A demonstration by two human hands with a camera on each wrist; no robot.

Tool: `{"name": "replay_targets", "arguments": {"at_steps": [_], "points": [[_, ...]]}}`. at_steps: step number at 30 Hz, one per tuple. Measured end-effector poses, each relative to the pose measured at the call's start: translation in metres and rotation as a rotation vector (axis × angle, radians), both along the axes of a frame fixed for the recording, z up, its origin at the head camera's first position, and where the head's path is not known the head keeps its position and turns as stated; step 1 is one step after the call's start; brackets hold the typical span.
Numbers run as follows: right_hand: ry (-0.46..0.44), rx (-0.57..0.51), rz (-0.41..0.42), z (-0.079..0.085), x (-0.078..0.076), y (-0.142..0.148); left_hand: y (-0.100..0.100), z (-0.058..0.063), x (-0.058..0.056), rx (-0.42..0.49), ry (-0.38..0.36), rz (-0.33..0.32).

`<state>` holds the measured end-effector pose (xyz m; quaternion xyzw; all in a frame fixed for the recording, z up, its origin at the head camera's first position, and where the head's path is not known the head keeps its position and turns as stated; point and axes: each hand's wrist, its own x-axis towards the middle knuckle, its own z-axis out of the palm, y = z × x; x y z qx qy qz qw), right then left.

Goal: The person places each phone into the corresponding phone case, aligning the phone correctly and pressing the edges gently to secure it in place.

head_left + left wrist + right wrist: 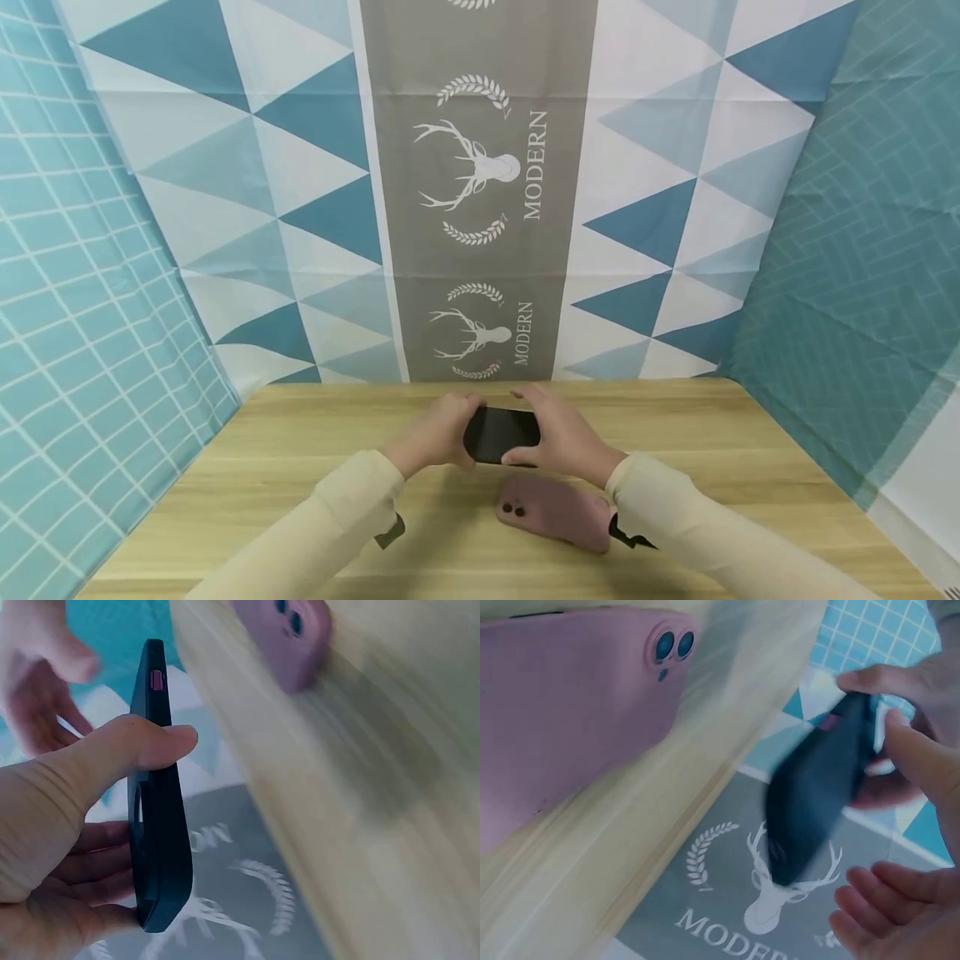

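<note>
A phone in a black case, with a small pink button on its side, hangs above the wooden table. My left hand holds its left end, thumb along one long edge and fingers along the other. In the left wrist view, the black phone stands edge-on in that grip. My right hand curves loosely about the right end, thumb and fingers spread wide. A gap shows between the right fingers and the phone in the right wrist view. Nearer my body, a pink phone lies with its camera lenses up.
The wooden table ends at a patterned cloth backdrop with deer heads. Blue tiled covering stands on the left, teal covering on the right. My right forearm passes close beside the pink phone's right end.
</note>
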<state>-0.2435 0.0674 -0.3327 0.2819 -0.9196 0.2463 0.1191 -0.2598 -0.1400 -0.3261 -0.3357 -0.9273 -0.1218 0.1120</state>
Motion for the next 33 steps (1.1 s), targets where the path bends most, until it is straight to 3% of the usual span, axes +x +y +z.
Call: {"name": "replay_targets", "arguments": {"at_steps": [8,14,20,26,33], "points": [[0.029,-0.046,-0.028,-0.009,0.002,0.021,-0.023,-0.036,-0.02,0.049,-0.16,0.166],[0.02,-0.041,-0.076,-0.017,0.003,0.045,-0.041,-0.055,-0.028,0.041,-0.213,0.273],[0.007,-0.083,-0.107,-0.015,0.002,0.06,-0.051,-0.062,-0.031,0.067,-0.28,0.299],[-0.028,-0.084,-0.075,-0.008,0.008,0.063,-0.056,-0.067,-0.032,0.104,-0.327,0.325],[-0.123,-0.068,-0.126,0.0,0.024,0.067,-0.063,-0.07,-0.028,0.087,-0.312,0.294]]}}
